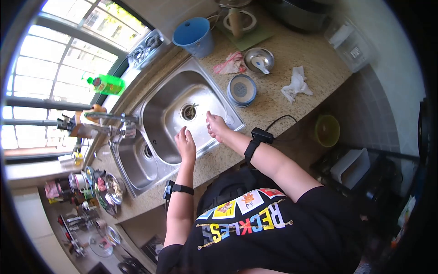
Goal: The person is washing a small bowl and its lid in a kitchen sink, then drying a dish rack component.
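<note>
sink: one, steel, set into the stone desk; it lies below both hands
basins: two, one large and one small
drains: two, one per basin; greenish scraps sit in the large basin's drain
left grip: released, fingers loosely bent, over the near side of the large basin
right grip: released too, fingers slightly curled, just beside the left one, over the basin's near right corner; whether either touches the metal, i cannot tell
faucet: one, behind the sink
blue-rimmed bowls: one stack, number unclear, just right of the sink
metal bowl: one, with one white spoon in it
cloths: one pink and white, one white and crumpled, paper or fabric unclear
bucket: one, blue, beyond the sink
green bottle: one, by the window; label too small to read
wristbands: two, black, one per arm
shirt: black, lettered "reckless"
</note>
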A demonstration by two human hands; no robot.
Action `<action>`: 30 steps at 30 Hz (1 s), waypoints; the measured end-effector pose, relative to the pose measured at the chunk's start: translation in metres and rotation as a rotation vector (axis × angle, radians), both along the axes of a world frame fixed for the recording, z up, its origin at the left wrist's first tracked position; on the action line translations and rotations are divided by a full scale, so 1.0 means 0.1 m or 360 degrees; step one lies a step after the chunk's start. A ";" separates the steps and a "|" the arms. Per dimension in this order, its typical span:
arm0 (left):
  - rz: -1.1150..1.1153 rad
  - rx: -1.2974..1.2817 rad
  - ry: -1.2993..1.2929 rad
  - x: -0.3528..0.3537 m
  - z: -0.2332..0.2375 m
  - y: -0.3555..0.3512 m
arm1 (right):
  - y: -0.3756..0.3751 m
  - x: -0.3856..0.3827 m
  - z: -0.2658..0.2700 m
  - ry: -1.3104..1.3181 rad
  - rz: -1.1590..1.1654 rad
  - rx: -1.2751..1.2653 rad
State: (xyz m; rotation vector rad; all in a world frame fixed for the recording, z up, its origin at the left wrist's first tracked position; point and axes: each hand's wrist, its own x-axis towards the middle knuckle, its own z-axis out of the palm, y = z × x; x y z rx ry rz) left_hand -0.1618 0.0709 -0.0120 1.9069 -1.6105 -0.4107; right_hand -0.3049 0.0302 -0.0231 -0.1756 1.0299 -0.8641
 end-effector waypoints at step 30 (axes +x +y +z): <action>0.0425 -0.0496 0.1477 1.45 0.33 3.11 | 2.64 1.94 0.59 -0.0456 0.1172 -0.0828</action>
